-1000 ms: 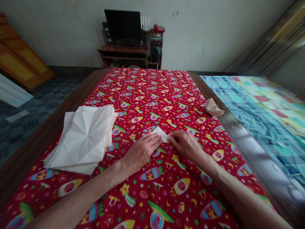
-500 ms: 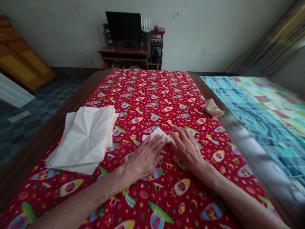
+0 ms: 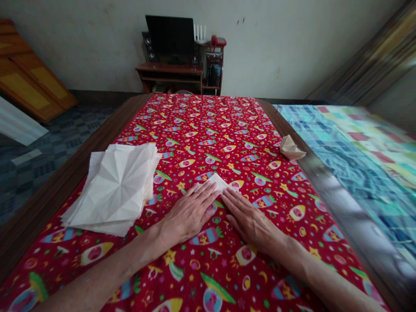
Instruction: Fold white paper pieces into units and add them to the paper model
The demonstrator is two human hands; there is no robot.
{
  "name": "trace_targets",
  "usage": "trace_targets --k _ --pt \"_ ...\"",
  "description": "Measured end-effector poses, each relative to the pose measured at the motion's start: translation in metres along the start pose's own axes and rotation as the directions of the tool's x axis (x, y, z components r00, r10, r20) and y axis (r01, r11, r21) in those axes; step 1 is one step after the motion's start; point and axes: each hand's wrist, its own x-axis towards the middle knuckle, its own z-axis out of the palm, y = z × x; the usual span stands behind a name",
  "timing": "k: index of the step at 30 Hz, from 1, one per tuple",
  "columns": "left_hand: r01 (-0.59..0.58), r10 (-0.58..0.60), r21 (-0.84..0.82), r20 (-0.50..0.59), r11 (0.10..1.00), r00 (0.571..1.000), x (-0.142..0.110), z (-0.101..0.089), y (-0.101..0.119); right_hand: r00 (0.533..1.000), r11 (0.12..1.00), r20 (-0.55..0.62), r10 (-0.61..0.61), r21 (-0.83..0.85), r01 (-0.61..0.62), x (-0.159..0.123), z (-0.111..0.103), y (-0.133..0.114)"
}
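Observation:
A small folded sheet of white paper (image 3: 216, 179) lies on the red patterned cloth (image 3: 208, 143), its pointed corner facing away from me. My left hand (image 3: 192, 211) rests flat with outstretched fingers over the paper's left part. On the right part lie the fingertips of my right hand (image 3: 244, 212), also stretched out flat. Between them the two hands cover much of the paper's near side, so its full shape is hidden. Left of my left hand is a stack of creased white paper sheets (image 3: 118, 182), the top one marked with folds radiating from its middle.
A folded paper piece (image 3: 290, 148) stands near the table's right wooden edge (image 3: 312, 167). Beyond that edge is a bed with a checked blue cover (image 3: 331, 143). A desk (image 3: 169, 69) carrying a monitor (image 3: 169, 39) stands against the far wall.
My right hand has gone from bent fingers at the paper's right end to lying flat on it. My left hand has shifted slightly left. The stack has stayed put.

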Motion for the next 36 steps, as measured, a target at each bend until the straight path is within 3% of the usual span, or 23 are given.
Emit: trace_targets --k 10,14,19,25,36 --pt "0.077 -0.073 0.067 -0.061 0.995 0.995 -0.026 -0.007 -0.016 0.992 1.0 -0.124 -0.008 0.02 0.011 0.004 -0.005 0.007" --pt "0.118 -0.109 0.043 -0.158 0.992 0.981 -0.032 -0.003 -0.025 0.987 0.998 -0.151 0.05 -0.021 -0.054 0.013 -0.002 0.012" --pt "0.153 -0.149 -0.008 -0.267 0.988 0.952 -0.029 -0.001 -0.031 0.996 0.994 -0.082 0.033 -0.099 -0.041 0.038 -0.006 0.016" --pt "0.177 -0.186 -0.059 -0.232 0.982 0.955 -0.03 -0.001 -0.029 0.999 0.991 0.035 0.003 -0.137 0.002 0.053 -0.016 0.018" --pt "0.195 -0.217 -0.12 -0.216 0.973 0.952 -0.031 0.003 -0.031 0.998 0.98 0.064 0.021 -0.199 -0.008 0.054 -0.02 0.013"
